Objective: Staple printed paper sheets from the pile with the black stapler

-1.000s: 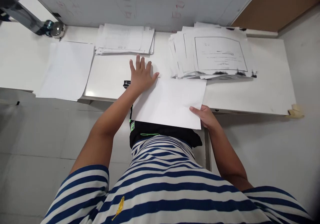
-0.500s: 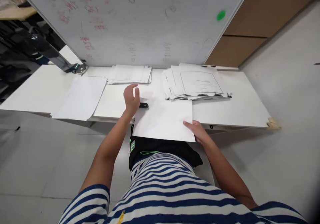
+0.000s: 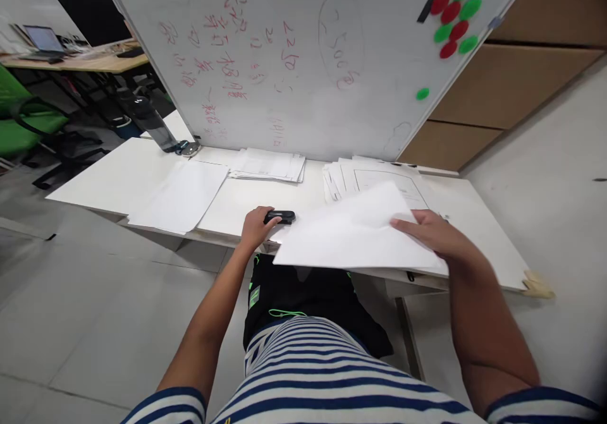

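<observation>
My right hand [image 3: 429, 234] pinches the right side of a white sheet of paper [image 3: 351, 237], thumb on top. The paper is lifted at that side and bends, and its far corner covers part of a paper stack [image 3: 374, 174]. At the sheet's left edge lies a black stapler [image 3: 281, 217]. My left hand [image 3: 257, 226] closes on the stapler's left end, with fingers behind it and the thumb along its near side.
Blank sheets [image 3: 183, 193] lie on the left of the white desk [image 3: 109, 177], and another paper stack [image 3: 270, 165] sits against the whiteboard [image 3: 303, 95]. A dark bottle [image 3: 154, 124] leans at the back left. Brown panels [image 3: 521, 89] stand at right.
My left hand has come down from above the desk onto the stapler. My right hand has moved right and up, lifting the sheet away from the stapler. The view has tilted up.
</observation>
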A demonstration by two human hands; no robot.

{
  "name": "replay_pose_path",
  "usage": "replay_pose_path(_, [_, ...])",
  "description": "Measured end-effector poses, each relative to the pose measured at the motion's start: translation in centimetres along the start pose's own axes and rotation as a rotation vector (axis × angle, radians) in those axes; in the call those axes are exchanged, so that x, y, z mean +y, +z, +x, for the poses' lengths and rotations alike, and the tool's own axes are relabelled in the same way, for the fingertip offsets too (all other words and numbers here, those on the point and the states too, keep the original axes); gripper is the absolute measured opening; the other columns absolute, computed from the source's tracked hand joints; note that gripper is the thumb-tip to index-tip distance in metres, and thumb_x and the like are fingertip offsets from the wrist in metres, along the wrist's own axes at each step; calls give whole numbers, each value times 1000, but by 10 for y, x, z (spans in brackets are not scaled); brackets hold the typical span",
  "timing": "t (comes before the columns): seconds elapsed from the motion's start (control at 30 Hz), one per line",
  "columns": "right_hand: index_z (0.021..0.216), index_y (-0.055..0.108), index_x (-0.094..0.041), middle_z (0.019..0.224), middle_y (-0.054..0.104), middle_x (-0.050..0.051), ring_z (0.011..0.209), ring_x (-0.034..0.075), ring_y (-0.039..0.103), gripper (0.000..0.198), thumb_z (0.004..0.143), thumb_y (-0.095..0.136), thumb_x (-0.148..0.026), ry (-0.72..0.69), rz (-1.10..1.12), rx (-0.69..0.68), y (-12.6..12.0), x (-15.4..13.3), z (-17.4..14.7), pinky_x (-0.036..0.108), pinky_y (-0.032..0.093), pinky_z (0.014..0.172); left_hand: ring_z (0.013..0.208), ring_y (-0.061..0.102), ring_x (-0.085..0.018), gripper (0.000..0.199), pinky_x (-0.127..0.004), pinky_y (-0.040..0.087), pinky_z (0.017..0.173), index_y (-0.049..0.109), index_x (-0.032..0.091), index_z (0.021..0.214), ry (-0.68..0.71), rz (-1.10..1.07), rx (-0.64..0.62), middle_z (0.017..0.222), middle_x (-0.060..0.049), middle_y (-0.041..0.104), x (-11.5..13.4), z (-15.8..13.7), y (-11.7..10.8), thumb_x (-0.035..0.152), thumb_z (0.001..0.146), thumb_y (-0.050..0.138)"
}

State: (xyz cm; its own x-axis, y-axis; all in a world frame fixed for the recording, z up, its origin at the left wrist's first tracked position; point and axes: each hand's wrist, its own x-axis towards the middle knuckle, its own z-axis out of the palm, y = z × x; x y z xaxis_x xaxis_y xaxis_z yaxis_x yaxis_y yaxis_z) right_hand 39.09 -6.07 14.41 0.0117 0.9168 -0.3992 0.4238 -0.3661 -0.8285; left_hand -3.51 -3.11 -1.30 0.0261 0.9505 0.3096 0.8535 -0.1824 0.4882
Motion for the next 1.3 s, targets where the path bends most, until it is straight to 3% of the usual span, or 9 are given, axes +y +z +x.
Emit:
replay_pose_path(0.17, [81, 78, -22, 79, 78, 10, 55, 20, 67, 41, 61, 88, -57, -53, 117, 245, -35, -13, -49, 28, 48, 43, 106, 66, -29, 43, -41, 50, 91, 63, 19, 123, -74, -19, 52, 114, -12, 71, -2, -2, 3, 51, 96, 53])
replay_pose_path(0.27, [79, 77, -23, 76, 77, 7, 56, 19, 67, 40, 55, 92, -51, -87, 345, 289, -16, 1, -55, 29, 52, 47, 106, 66, -30, 39, -41, 50, 92, 64, 19, 121, -69, -27, 61, 114, -12, 71, -3, -1, 3, 47, 95, 55])
replay_pose_path(0.47, [82, 73, -18, 72, 76, 5, 60, 21, 70, 43, 61, 89, -53, -3, 459, 121, 40, 53, -36, 29, 54, 53, 116, 60, -32, 36, -45, 47, 102, 64, 15, 120, -45, -44, 169, 118, -16, 68, 0, -3, 3, 38, 93, 54])
replay_pose_path(0.7, [94, 73, -18, 82, 79, 6, 74, 26, 76, 50, 65, 85, -58, -67, 513, 178, 56, 72, -27, 33, 60, 63, 140, 44, -32, 42, -54, 32, 118, 58, 19, 130, -53, -71, 244, 134, -17, 61, -3, -3, 5, 42, 97, 46])
replay_pose_path(0.83, [107, 71, -19, 102, 79, 11, 96, 29, 76, 54, 74, 75, -61, -197, 510, 281, 84, 67, -15, 37, 63, 80, 155, 22, -33, 52, -57, 15, 126, 54, 25, 138, -69, -145, 301, 148, -15, 51, 26, -42, -4, 56, 98, 43])
replay_pose_path(0.97, [131, 61, -18, 123, 73, 14, 123, 27, 67, 64, 92, 47, -67, -397, 475, 421, 156, 56, -6, 39, 58, 100, 147, 41, -30, 76, -51, 40, 117, 34, 32, 153, 8, -674, 33, 154, -13, 48, 85, -99, -16, 77, 93, 29])
replay_pose_path(1.03, [134, 61, -17, 124, 73, 14, 127, 27, 64, 68, 94, 40, -69, -425, 395, 263, 202, 48, -7, 42, 54, 106, 140, 51, -29, 78, -47, 51, 108, 25, 34, 157, -160, -872, -72, 152, -13, 51, 107, -113, -22, 76, 92, 36])
replay_pose_path(1.13, [135, 62, -20, 129, 71, 11, 135, 27, 57, 69, 92, 45, -71, -447, 384, 30, 261, 36, -16, 48, 41, 119, 127, 64, -27, 69, -43, 58, 99, 31, 32, 154, -471, -1010, 40, 145, -13, 59, 109, -113, -30, 64, 95, 47])
replay_pose_path(1.3, [126, 69, -28, 121, 74, 5, 119, 27, 67, 51, 93, 53, -64, -557, 362, -383, 299, 19, -19, 49, 46, 114, 109, 72, -29, 60, -43, 61, 96, 63, 18, 122, -691, -1025, 361, 123, -14, 73, 44, -94, -59, 51, 76, 80])
